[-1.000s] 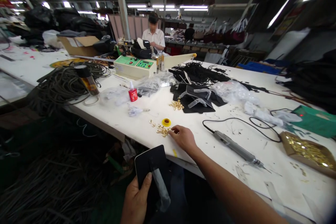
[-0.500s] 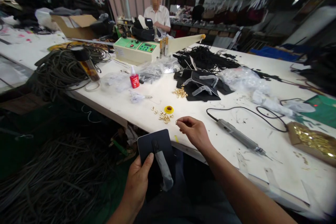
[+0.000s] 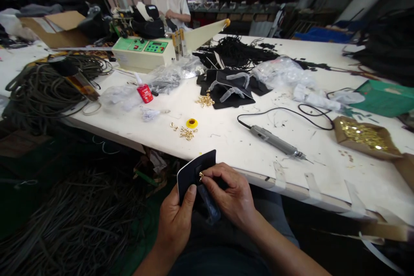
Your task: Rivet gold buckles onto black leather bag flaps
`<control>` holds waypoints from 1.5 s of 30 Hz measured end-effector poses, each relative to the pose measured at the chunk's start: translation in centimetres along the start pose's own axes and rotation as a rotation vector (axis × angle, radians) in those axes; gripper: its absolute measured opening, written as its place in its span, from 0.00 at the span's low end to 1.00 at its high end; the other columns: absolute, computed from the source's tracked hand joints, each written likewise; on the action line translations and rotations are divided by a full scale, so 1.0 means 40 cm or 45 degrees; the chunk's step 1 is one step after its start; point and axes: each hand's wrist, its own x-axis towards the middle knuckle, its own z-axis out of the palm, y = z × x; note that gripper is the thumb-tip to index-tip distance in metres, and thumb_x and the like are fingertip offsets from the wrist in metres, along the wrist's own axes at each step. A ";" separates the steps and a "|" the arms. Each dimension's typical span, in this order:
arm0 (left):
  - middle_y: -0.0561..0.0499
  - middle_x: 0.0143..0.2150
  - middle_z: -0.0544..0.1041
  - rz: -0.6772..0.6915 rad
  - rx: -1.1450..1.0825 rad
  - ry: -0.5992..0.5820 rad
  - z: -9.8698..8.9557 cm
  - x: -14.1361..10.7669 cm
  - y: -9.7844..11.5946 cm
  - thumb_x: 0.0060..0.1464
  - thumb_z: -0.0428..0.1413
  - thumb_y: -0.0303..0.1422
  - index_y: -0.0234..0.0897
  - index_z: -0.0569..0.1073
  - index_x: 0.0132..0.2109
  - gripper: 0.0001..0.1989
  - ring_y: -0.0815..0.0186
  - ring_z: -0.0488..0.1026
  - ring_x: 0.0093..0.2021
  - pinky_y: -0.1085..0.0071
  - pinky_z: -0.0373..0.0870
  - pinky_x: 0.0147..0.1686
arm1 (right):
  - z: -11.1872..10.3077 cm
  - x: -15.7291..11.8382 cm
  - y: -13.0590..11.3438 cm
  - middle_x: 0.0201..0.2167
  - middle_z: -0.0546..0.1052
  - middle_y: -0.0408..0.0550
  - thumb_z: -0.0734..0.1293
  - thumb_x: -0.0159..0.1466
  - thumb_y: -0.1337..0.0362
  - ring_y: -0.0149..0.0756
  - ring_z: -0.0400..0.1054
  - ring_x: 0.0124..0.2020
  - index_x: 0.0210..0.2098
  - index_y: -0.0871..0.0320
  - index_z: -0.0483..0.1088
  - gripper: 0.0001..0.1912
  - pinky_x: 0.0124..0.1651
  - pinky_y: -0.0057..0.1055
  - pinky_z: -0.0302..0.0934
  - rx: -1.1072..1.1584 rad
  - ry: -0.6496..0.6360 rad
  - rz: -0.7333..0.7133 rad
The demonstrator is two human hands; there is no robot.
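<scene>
My left hand [image 3: 177, 215] grips a dark flat panel [image 3: 190, 172] by its left side, thumb on the face. A plastic-wrapped strap [image 3: 209, 207] hangs from that panel. Pinched between the thumb and fingers of my right hand [image 3: 231, 192] is a small gold metal fitting [image 3: 201, 176], set against the panel where the strap begins. Its exact shape is partly hidden by my fingertips. On the table edge beyond lie a pile of gold fittings [image 3: 186, 133] and a small yellow dish [image 3: 192, 123] with dark contents.
An electric screwdriver [image 3: 274, 141] with a black cord lies at right, near a cardboard box of gold pieces [image 3: 365, 136]. Farther back are a red bottle [image 3: 144, 93], stacked black panels [image 3: 233, 90] and a cream machine [image 3: 145, 54]. A person [image 3: 171, 4] works behind it.
My right hand has come from beside the gold pile to the panel, bringing the small fitting against it. The panel has turned to a steeper tilt. The camera view has shifted right and down.
</scene>
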 end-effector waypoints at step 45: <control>0.34 0.68 0.66 1.092 1.007 0.028 0.140 -0.088 -0.013 0.63 0.59 0.37 0.43 0.56 0.76 0.38 0.46 0.72 0.65 0.55 0.78 0.56 | -0.116 -0.134 -0.065 0.39 0.83 0.47 0.79 0.56 0.52 0.43 0.76 0.39 0.44 0.54 0.79 0.21 0.44 0.35 0.71 0.297 0.231 0.465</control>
